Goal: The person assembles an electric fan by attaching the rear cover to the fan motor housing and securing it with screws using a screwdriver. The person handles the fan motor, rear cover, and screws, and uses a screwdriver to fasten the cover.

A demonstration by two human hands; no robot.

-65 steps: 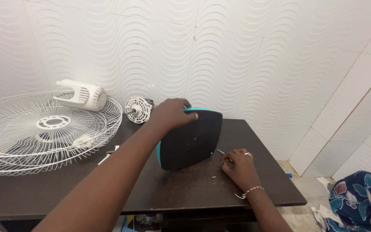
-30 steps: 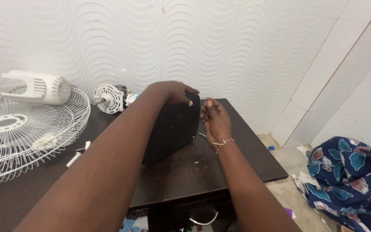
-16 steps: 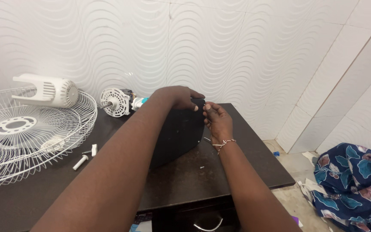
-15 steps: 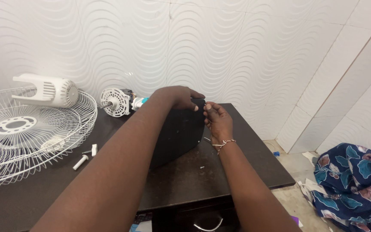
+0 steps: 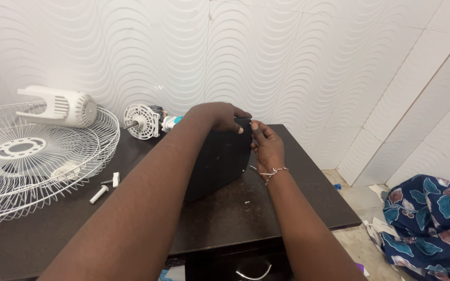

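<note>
A black square fan base with a teal edge stands tilted on its side on the dark table. My left hand grips its top edge and holds it up. My right hand is raised against the base's upper right corner, fingertips pinched together there; whatever small thing they hold is too small to tell. A tiny screw lies on the table below the base.
A white wire fan guard lies at the left with a white motor cover behind it. A fan motor sits by the wall. Small white parts lie near the guard. Patterned blue cloth is on the floor at right.
My right hand rose from the table surface to the upper right corner of the base. The base has been tipped more upright under my left hand, and the view has shifted.
</note>
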